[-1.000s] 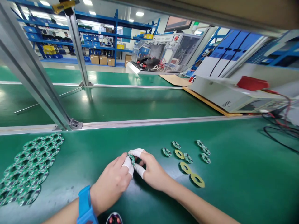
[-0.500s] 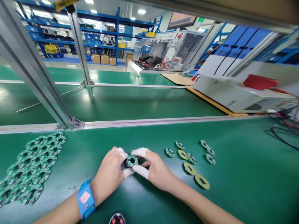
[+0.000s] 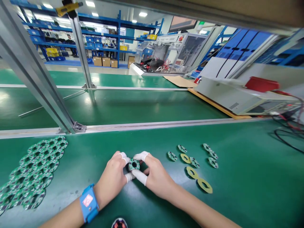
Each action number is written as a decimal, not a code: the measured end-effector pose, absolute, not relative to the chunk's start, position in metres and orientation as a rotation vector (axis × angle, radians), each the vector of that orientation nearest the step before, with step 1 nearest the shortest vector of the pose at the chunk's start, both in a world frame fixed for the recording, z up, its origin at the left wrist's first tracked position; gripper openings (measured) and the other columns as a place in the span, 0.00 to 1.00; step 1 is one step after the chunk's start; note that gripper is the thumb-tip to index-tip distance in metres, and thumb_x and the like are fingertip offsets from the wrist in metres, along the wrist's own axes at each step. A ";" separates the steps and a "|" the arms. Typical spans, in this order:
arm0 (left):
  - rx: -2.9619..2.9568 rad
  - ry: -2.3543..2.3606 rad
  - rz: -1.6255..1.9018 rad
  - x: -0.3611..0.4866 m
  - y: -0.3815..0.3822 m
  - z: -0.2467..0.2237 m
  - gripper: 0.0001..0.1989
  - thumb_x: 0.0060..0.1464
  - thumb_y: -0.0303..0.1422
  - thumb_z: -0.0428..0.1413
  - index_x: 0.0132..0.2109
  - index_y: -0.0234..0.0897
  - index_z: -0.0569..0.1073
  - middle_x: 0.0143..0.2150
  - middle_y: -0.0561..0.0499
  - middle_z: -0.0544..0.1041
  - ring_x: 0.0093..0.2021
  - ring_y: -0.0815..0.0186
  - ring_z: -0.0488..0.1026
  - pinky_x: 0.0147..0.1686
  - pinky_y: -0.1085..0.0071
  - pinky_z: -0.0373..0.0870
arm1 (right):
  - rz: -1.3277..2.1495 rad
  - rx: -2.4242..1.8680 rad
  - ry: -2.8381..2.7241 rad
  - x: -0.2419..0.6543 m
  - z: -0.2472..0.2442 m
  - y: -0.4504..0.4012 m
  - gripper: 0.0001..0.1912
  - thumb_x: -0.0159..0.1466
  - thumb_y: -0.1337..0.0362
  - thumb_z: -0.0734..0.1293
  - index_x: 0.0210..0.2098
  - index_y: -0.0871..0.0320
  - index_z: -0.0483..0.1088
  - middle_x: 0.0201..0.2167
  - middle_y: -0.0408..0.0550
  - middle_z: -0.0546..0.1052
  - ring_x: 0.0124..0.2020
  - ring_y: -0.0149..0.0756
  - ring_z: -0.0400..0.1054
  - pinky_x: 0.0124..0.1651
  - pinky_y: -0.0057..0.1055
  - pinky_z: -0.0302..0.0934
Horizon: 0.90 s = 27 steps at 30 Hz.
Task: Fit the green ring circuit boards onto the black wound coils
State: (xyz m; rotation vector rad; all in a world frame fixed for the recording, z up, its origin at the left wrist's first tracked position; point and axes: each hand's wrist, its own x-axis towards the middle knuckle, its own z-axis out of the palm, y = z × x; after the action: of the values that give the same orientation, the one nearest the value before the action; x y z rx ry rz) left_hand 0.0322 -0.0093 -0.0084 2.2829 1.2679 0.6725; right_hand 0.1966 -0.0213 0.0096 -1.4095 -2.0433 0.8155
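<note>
Between my two hands sits a small round part topped with a green ring-shaped circuit board. My left hand, with white finger cots and a blue wrist strap, grips its left side with thumb and finger. On the right side, my right hand pinches it, also in white finger cots; its thumb lies at the board's lower edge. The part's underside is hidden. A round part with copper-coloured windings shows at the bottom edge, cut off by the frame.
Many joined green ring boards lie at the left. Several small ring boards and yellow rings are on the right. A metal rail crosses behind, with an upright post. A grey instrument stands back right.
My right thumb has shifted slightly left along the lower edge of the ring board. Both hands still hold the part, and the view has moved slightly.
</note>
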 end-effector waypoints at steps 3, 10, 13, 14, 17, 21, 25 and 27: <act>2.278 1.301 0.635 0.032 -0.009 -0.006 0.04 0.46 0.26 0.61 0.31 0.34 0.73 0.31 0.50 0.72 0.35 0.61 0.66 0.35 0.66 0.66 | 0.796 -1.404 -2.062 0.197 0.008 -0.021 0.10 0.56 0.69 0.65 0.38 0.57 0.68 0.33 0.47 0.70 0.35 0.38 0.65 0.34 0.32 0.64; 2.533 1.189 0.724 0.029 -0.023 0.007 0.12 0.46 0.21 0.56 0.41 0.32 0.71 0.42 0.45 0.71 0.43 0.60 0.68 0.43 0.63 0.71 | 0.888 -1.398 -2.023 0.200 0.007 -0.019 0.12 0.55 0.71 0.65 0.40 0.59 0.67 0.35 0.48 0.70 0.36 0.38 0.66 0.32 0.30 0.64; 2.769 1.051 0.685 0.030 -0.029 0.002 0.10 0.51 0.17 0.48 0.31 0.34 0.70 0.32 0.48 0.71 0.38 0.62 0.70 0.40 0.65 0.73 | 1.106 -1.321 -1.977 0.207 0.008 -0.014 0.15 0.54 0.70 0.66 0.42 0.59 0.66 0.37 0.48 0.69 0.36 0.37 0.67 0.30 0.29 0.65; 2.812 1.033 0.696 0.030 -0.030 -0.001 0.11 0.52 0.17 0.46 0.29 0.34 0.69 0.31 0.48 0.71 0.37 0.62 0.70 0.39 0.65 0.73 | 1.184 -1.285 -1.964 0.210 0.008 -0.012 0.16 0.54 0.69 0.66 0.43 0.59 0.66 0.38 0.48 0.69 0.36 0.36 0.67 0.31 0.29 0.66; 2.889 1.006 0.838 0.028 -0.029 -0.010 0.12 0.55 0.19 0.44 0.30 0.33 0.70 0.31 0.46 0.72 0.39 0.60 0.71 0.38 0.64 0.74 | 1.251 -1.228 -1.944 0.214 0.005 -0.010 0.15 0.56 0.70 0.65 0.44 0.58 0.65 0.40 0.48 0.69 0.35 0.34 0.67 0.33 0.29 0.67; 2.964 0.949 0.971 0.026 -0.029 -0.015 0.14 0.56 0.19 0.42 0.33 0.32 0.71 0.33 0.45 0.74 0.44 0.59 0.72 0.43 0.62 0.73 | 1.111 -1.233 -1.933 0.208 -0.001 -0.015 0.15 0.55 0.74 0.63 0.42 0.58 0.66 0.37 0.48 0.69 0.35 0.34 0.67 0.31 0.27 0.65; 3.025 0.941 0.867 0.029 -0.034 -0.018 0.13 0.54 0.18 0.44 0.37 0.32 0.72 0.35 0.43 0.75 0.48 0.56 0.71 0.47 0.59 0.71 | 0.954 -1.263 -1.946 0.204 -0.002 -0.021 0.18 0.54 0.76 0.61 0.43 0.57 0.66 0.36 0.47 0.70 0.36 0.34 0.67 0.31 0.27 0.64; 3.022 0.954 0.849 0.030 -0.035 -0.020 0.13 0.52 0.17 0.45 0.37 0.32 0.72 0.37 0.43 0.76 0.49 0.55 0.70 0.47 0.58 0.70 | 0.941 -1.280 -1.975 0.207 0.002 -0.020 0.19 0.54 0.76 0.61 0.44 0.57 0.67 0.37 0.48 0.71 0.36 0.34 0.67 0.31 0.27 0.64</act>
State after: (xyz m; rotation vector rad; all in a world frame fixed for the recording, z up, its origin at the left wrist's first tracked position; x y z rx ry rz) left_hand 0.0300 -0.0350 -0.0200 3.0222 0.9540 0.8491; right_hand 0.2072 -0.0200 0.0023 -1.2801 -1.9751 0.9415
